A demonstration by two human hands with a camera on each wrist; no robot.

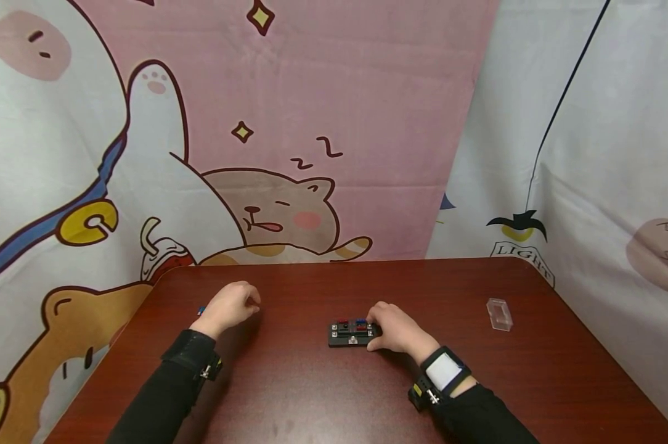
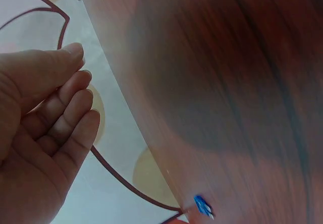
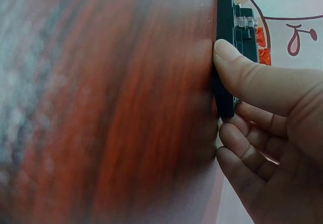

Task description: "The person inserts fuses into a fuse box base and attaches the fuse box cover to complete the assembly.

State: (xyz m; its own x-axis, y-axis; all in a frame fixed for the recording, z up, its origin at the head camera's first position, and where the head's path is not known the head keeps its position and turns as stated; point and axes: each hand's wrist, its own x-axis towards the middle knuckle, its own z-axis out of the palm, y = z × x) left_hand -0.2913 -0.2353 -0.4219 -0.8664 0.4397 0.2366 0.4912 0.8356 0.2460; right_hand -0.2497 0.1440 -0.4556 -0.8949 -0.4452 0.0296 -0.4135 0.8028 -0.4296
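Observation:
A black fuse block (image 1: 347,333) with red and blue blade fuses and metal terminal screws lies on the brown table. My right hand (image 1: 396,330) grips its right end, thumb on the near edge and fingers round the far side. In the right wrist view, the thumb presses along the block's black base (image 3: 225,90), and orange-red fuses (image 3: 262,45) show on top. Over the left part of the table, my left hand (image 1: 230,307) holds nothing, its fingers loosely bent. A small blue blade fuse (image 2: 203,206) lies on the table just behind that hand, mostly covered in the head view.
A small clear plastic box (image 1: 500,314) sits at the right of the brown table (image 1: 289,394). Behind the table's far edge hangs a printed cloth (image 1: 367,123) with cartoon animals. Both wrists wear strapped cameras.

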